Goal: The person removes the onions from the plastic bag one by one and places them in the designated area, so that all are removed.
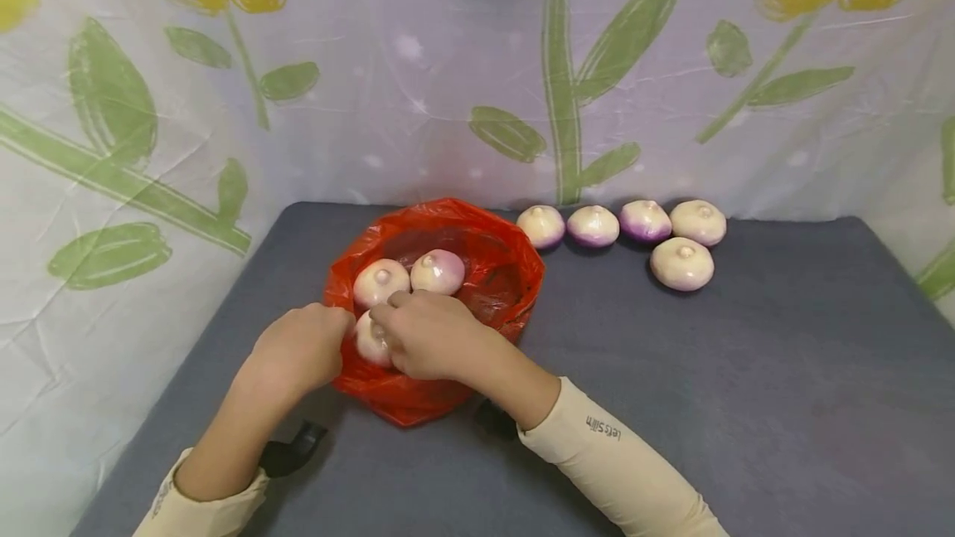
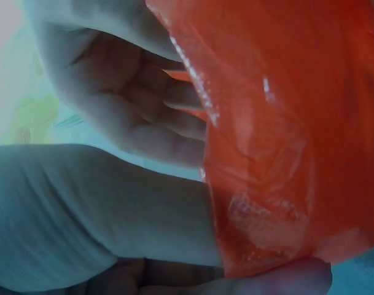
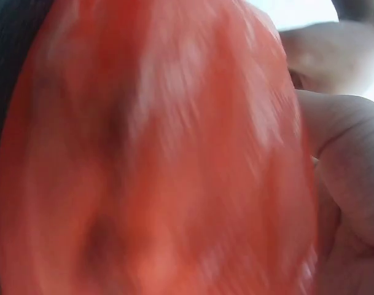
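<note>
A red plastic bag (image 1: 515, 305) stands with its mouth wide on the grey table. My left hand (image 1: 309, 346) grips the bag's left rim. Reaching over the near rim, my right hand (image 1: 433, 334) holds a pale onion (image 1: 370, 342) inside the bag, its fingertips partly hidden. Behind it lie a whitish onion (image 1: 381, 283) and a purple-tinged onion (image 1: 438, 272), both in the bag. The left wrist view shows the red plastic (image 2: 285, 135) close up beside bare hands. Blurred red plastic (image 3: 156, 147) fills most of the right wrist view.
Several white-and-purple onions, among them one at the row's left end (image 1: 540, 227) and one nearer the front (image 1: 682, 264), sit right of the bag along the table's back. A flower-printed curtain (image 1: 418, 89) hangs behind the grey table (image 1: 709, 404). Dark straps (image 1: 294, 450) show by the wrists.
</note>
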A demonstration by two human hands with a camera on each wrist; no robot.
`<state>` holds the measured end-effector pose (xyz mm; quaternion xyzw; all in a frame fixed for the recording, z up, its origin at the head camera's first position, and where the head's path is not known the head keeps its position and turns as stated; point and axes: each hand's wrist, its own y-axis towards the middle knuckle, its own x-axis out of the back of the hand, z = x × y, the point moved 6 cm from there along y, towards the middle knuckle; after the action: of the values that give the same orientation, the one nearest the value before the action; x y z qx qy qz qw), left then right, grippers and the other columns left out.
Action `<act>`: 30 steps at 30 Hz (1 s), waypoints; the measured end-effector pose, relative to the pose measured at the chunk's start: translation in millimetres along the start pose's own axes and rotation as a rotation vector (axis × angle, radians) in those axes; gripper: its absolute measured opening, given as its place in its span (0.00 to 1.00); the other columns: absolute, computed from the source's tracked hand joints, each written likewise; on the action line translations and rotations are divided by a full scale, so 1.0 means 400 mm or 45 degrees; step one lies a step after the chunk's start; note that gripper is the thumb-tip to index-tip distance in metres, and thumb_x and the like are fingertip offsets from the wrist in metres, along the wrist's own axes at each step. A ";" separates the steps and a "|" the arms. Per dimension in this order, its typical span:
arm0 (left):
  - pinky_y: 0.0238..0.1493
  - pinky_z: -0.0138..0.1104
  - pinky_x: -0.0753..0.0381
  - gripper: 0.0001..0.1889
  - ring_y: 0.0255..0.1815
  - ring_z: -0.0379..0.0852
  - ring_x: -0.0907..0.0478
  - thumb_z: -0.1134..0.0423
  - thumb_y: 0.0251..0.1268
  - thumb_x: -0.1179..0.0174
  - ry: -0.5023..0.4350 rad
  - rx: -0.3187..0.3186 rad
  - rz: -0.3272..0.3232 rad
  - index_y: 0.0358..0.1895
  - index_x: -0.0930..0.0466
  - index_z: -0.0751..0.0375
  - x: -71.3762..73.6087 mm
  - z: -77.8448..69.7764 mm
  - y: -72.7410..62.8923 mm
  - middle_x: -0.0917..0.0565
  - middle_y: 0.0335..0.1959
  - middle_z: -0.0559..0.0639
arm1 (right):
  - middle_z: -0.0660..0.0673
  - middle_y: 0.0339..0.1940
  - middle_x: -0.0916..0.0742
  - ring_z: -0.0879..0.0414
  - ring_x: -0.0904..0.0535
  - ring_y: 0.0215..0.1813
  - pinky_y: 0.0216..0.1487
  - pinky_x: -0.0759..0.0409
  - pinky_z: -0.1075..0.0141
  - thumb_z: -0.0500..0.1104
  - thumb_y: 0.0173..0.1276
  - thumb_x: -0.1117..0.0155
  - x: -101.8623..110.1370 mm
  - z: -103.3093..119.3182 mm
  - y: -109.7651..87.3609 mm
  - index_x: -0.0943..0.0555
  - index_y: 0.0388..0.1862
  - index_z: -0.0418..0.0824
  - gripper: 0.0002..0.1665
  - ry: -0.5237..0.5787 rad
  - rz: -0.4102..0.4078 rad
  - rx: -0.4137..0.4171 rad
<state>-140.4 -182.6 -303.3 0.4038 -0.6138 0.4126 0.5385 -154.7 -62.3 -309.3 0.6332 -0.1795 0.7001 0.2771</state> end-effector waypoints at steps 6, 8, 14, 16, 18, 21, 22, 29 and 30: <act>0.22 0.45 0.29 0.14 0.17 0.50 0.31 0.78 0.48 0.39 0.003 0.001 -0.007 0.19 0.28 0.54 0.000 -0.007 0.000 0.27 0.16 0.49 | 0.49 0.38 0.22 0.56 0.25 0.33 0.31 0.23 0.66 0.46 0.63 0.31 -0.022 0.005 0.010 0.19 0.52 0.49 0.18 -0.022 -0.023 -0.009; 0.21 0.44 0.30 0.15 0.17 0.50 0.32 0.78 0.48 0.39 0.003 0.006 -0.001 0.18 0.28 0.53 0.002 -0.009 -0.002 0.28 0.15 0.48 | 0.49 0.37 0.22 0.57 0.26 0.32 0.30 0.25 0.66 0.46 0.62 0.30 -0.027 0.001 0.012 0.19 0.52 0.49 0.19 -0.005 -0.025 -0.018; 0.22 0.43 0.31 0.16 0.18 0.49 0.33 0.78 0.48 0.40 -0.001 0.009 0.012 0.17 0.29 0.52 0.004 -0.009 -0.002 0.29 0.15 0.48 | 0.48 0.42 0.19 0.54 0.21 0.37 0.37 0.20 0.64 0.47 0.61 0.28 -0.043 -0.005 0.010 0.23 0.57 0.49 0.25 0.069 0.032 -0.032; 0.21 0.43 0.31 0.15 0.18 0.49 0.33 0.79 0.48 0.40 -0.003 0.003 0.010 0.17 0.29 0.53 0.004 -0.010 -0.002 0.29 0.15 0.48 | 0.48 0.43 0.18 0.53 0.20 0.38 0.40 0.20 0.63 0.48 0.61 0.27 -0.047 -0.003 0.010 0.24 0.57 0.48 0.26 0.083 0.042 -0.027; 0.21 0.43 0.31 0.15 0.18 0.49 0.33 0.79 0.48 0.40 -0.005 -0.005 0.008 0.17 0.29 0.53 0.005 -0.009 -0.002 0.29 0.15 0.48 | 0.48 0.42 0.18 0.53 0.20 0.39 0.42 0.20 0.64 0.49 0.61 0.26 -0.050 -0.002 0.012 0.25 0.57 0.48 0.26 0.091 0.038 -0.018; 0.21 0.43 0.31 0.15 0.17 0.49 0.33 0.79 0.48 0.40 -0.009 -0.010 0.005 0.17 0.29 0.54 0.006 -0.010 -0.002 0.29 0.15 0.49 | 0.48 0.41 0.19 0.53 0.20 0.38 0.42 0.21 0.64 0.50 0.61 0.26 -0.052 -0.002 0.014 0.25 0.56 0.48 0.27 0.091 0.017 -0.007; 0.21 0.43 0.31 0.15 0.18 0.49 0.33 0.79 0.48 0.40 -0.012 -0.010 0.007 0.17 0.29 0.54 0.006 -0.010 -0.002 0.29 0.15 0.49 | 0.48 0.41 0.19 0.54 0.20 0.38 0.42 0.21 0.64 0.50 0.61 0.26 -0.052 -0.002 0.015 0.25 0.56 0.48 0.27 0.092 0.009 -0.006; 0.21 0.41 0.33 0.15 0.18 0.48 0.35 0.79 0.48 0.41 -0.031 0.003 0.037 0.17 0.28 0.54 0.001 -0.005 -0.003 0.29 0.15 0.48 | 0.49 0.36 0.20 0.55 0.22 0.34 0.37 0.22 0.65 0.52 0.61 0.26 -0.049 -0.009 0.018 0.25 0.55 0.46 0.27 0.113 -0.002 -0.022; 0.21 0.41 0.33 0.15 0.18 0.48 0.35 0.79 0.48 0.41 -0.031 -0.001 0.038 0.17 0.28 0.54 0.001 -0.005 -0.004 0.30 0.15 0.48 | 0.49 0.35 0.20 0.55 0.22 0.34 0.37 0.22 0.64 0.52 0.60 0.26 -0.048 -0.009 0.017 0.25 0.54 0.46 0.27 0.115 0.001 -0.024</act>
<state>-138.3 -181.3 -302.7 0.3994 -0.6263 0.4155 0.5250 -161.1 -68.6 -328.0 0.5982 -0.1737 0.7264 0.2905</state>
